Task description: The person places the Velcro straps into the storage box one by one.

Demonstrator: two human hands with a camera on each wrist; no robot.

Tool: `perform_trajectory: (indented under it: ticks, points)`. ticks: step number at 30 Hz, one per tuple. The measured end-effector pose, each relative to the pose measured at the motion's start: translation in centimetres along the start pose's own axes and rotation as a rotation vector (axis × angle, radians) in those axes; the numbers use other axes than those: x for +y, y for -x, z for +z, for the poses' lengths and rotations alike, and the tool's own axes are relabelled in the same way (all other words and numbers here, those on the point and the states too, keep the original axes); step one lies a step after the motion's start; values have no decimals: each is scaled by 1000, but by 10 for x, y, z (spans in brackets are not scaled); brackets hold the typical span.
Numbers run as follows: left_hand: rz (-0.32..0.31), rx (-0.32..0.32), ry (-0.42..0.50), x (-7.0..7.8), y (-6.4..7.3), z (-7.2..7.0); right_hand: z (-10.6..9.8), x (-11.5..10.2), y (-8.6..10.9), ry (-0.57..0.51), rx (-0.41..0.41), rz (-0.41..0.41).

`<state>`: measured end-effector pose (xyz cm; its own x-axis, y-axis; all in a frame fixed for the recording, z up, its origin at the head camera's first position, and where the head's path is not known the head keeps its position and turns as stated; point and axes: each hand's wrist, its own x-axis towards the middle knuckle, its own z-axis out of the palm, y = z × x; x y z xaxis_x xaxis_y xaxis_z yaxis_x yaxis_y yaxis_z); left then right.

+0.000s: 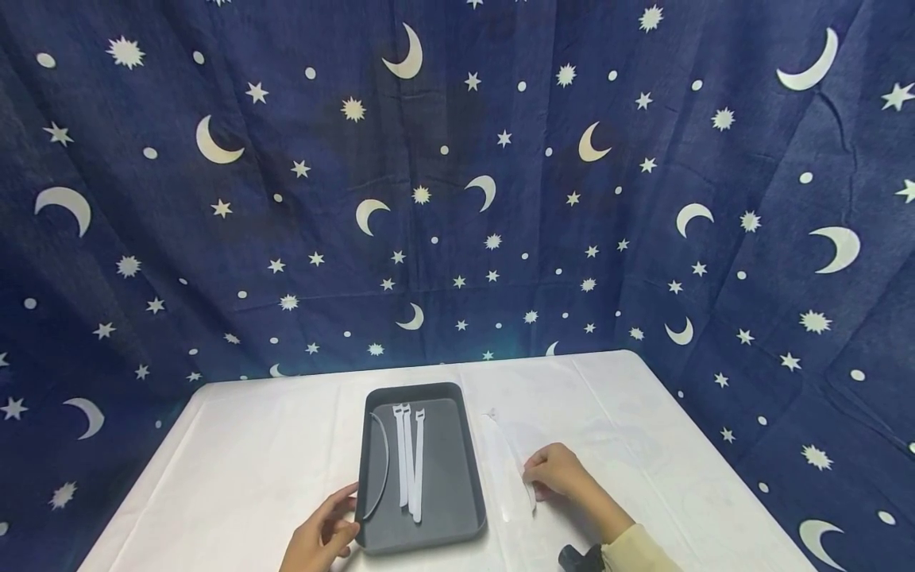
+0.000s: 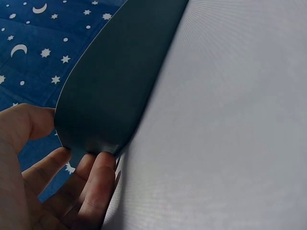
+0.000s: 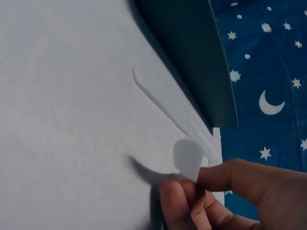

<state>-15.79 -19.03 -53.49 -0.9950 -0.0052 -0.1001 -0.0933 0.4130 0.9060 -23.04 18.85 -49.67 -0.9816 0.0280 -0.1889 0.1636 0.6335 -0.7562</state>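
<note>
A dark grey tray [image 1: 450, 477] lies on the white-covered table. Several white hook-and-loop cable ties [image 1: 418, 469] lie lengthwise in it, and one more is bowed along its left wall. At the tray's near left corner my left hand [image 1: 325, 531] holds the wall, its thumb and fingers bent about the corner in the left wrist view. To the right of the tray, my right hand [image 1: 561, 473] pinches a white cable tie [image 3: 188, 155] between thumb and fingers. Its rounded end stands up from the fingertips in the right wrist view.
A flat pale strip [image 1: 503, 469] lies between the tray and my right hand; its outline blends into the white tablecloth [image 1: 272, 445]. Behind and beside the table hangs a dark blue curtain [image 1: 443, 238] with moons and stars. A dark device [image 1: 581, 558] sits on the right wrist.
</note>
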Motion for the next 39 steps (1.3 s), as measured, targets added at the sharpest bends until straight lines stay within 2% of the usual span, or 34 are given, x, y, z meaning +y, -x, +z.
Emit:
perform_trajectory:
  ticks: [10, 18, 30, 33, 39]
  points:
    - [11, -10, 2, 1, 2, -2, -8, 2, -4, -148, -102, 75]
    - [9, -24, 13, 1, 3, -4, -14, 4, -4, -287, -206, 78]
    - [23, -21, 32, 1, 3, -2, -16, 2, -10, -278, -205, 153]
    - [26, -19, 34, 1, 2, -2, -20, -2, -9, -291, -225, 142]
    - [20, -6, 22, 1, 3, -2, -29, -10, -4, -359, -297, 70]
